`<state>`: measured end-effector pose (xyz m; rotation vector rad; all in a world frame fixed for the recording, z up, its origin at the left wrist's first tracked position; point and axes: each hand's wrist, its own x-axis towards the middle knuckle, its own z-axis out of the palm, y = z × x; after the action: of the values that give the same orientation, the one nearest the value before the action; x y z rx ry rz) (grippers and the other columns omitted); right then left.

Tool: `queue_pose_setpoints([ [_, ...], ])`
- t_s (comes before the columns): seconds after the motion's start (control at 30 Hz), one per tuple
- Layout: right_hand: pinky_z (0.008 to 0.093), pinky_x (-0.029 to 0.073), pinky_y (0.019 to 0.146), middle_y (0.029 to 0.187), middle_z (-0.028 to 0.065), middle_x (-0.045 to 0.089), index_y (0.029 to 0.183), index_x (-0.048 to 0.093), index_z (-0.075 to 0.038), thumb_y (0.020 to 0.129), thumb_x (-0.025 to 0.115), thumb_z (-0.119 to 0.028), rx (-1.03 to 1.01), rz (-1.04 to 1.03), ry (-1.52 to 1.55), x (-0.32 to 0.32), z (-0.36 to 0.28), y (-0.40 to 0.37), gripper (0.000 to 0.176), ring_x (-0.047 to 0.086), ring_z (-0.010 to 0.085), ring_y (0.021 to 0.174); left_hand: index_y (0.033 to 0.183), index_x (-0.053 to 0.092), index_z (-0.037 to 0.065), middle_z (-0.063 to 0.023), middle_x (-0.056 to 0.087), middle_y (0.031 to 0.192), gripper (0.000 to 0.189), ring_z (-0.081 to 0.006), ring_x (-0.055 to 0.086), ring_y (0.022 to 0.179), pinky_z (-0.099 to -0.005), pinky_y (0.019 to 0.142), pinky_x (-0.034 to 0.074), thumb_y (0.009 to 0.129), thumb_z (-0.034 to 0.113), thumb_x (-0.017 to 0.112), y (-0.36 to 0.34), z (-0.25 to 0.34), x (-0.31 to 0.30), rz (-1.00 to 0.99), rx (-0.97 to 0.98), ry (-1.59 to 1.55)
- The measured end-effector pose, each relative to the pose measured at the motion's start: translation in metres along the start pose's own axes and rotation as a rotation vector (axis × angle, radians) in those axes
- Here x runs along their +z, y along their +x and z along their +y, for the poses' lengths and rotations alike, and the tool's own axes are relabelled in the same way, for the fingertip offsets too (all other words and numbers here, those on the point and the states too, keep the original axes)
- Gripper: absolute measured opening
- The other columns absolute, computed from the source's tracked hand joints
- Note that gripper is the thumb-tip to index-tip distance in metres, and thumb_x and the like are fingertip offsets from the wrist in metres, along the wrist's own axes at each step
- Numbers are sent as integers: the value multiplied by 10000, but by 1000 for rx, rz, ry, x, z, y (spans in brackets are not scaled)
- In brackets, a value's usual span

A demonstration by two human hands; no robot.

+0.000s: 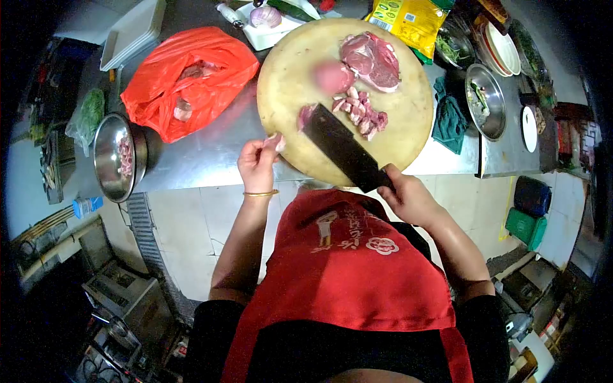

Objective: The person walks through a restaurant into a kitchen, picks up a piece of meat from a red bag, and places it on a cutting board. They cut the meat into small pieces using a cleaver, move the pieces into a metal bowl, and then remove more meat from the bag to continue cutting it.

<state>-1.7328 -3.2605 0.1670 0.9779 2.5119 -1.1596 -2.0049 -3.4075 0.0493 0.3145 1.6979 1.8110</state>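
Note:
My left hand [257, 165] is closed on a small piece of meat [275, 142] at the near-left edge of the round cutting board [287, 70]. My right hand [408, 196] grips the handle of a dark cleaver [341, 147], whose blade lies over the board and points up and left. Against the blade's far end is a bit of meat [306, 117]. Chopped meat chunks [363, 115] form a pile right of the blade. Behind them sit a large slab of raw meat [373, 60] and a smaller piece [334, 78], partly blurred.
A red plastic bag [191, 76] with meat lies left of the board. Farther left stands a metal bowl [112, 159] with meat pieces. To the right are a green cloth [449, 118] and another metal bowl [497, 102]; a yellow packet [405, 24] lies behind.

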Motion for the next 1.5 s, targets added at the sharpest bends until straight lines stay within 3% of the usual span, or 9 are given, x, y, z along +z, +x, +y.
queue_pose_setpoints([
  [0.1, 537, 481, 647, 739, 261, 621, 1148, 442, -27, 918, 600, -178, 69, 40, 98, -5, 5, -12, 317, 627, 478, 765, 869, 632, 55, -29, 672, 842, 66, -106, 616, 713, -237, 668, 508, 858, 25, 689, 5, 7, 31, -137, 370, 147],
  [0.23, 520, 485, 620, 748, 241, 628, 1145, 451, -42, 913, 613, -174, 28, 197, 104, -5, 11, -29, 312, 630, 453, 714, 902, 663, 106, -53, 675, 986, 195, -226, 636, 983, -412, 929, 495, 724, 35, 700, 10, 12, 35, -536, 1028, 987],
  [0.37, 490, 504, 578, 766, 199, 638, 1129, 479, -70, 902, 626, -188, -57, 222, -40, -4, 3, -39, 295, 637, 412, 673, 894, 663, 107, -61, 653, 1081, 189, -306, 584, 1065, -476, 1007, 437, 713, 70, 704, -6, 13, 26, -549, 840, 922],
  [0.6, 467, 529, 563, 767, 158, 653, 1072, 496, -75, 841, 578, -128, -70, 42, -320, 1, -4, -32, 250, 670, 359, 681, 862, 669, 126, -49, 587, 904, 126, -283, 550, 904, -419, 852, 403, 745, 166, 694, -9, -5, 49, -331, 913, 1076],
  [1.0, 520, 508, 661, 762, 226, 637, 1069, 509, -46, 864, 640, -177, -114, 109, -79, 5, 7, 5, 276, 641, 433, 761, 992, 724, 136, -22, 662, 965, 193, -253, 593, 908, -403, 839, 446, 807, 99, 690, -11, -5, 38, -394, 950, 942],
  [1.13, 517, 504, 613, 736, 211, 637, 1082, 494, -59, 894, 620, -200, 96, 232, -28, 5, 41, -47, 266, 642, 424, 708, 1039, 711, 110, -96, 679, 998, 188, -304, 609, 916, -428, 831, 463, 859, 119, 660, 19, 0, 36, -377, 561, 843],
  [1.3, 520, 519, 633, 774, 216, 654, 1119, 493, -63, 892, 623, -238, -69, 61, -47, 7, 7, -50, 315, 647, 428, 720, 1073, 667, 99, -117, 648, 916, 284, -339, 600, 900, -455, 834, 475, 815, 207, 718, 99, 20, 76, -524, 763, 1115],
  [1.37, 531, 522, 685, 820, 235, 662, 1178, 495, -62, 896, 612, -236, -7, -86, -21, 10, 3, -43, 351, 651, 442, 772, 1065, 645, 96, -129, 653, 943, 315, -340, 608, 922, -451, 837, 481, 786, 207, 741, 113, 26, 86, -738, 618, 1126],
  [1.5, 520, 513, 695, 817, 265, 644, 1161, 513, -57, 907, 603, -185, 89, 176, 151, 12, 26, -44, 299, 647, 447, 803, 1057, 589, 94, -147, 660, 963, 369, -335, 627, 953, -434, 814, 499, 741, 179, 761, 115, 26, 83, -913, 99, 890],
])
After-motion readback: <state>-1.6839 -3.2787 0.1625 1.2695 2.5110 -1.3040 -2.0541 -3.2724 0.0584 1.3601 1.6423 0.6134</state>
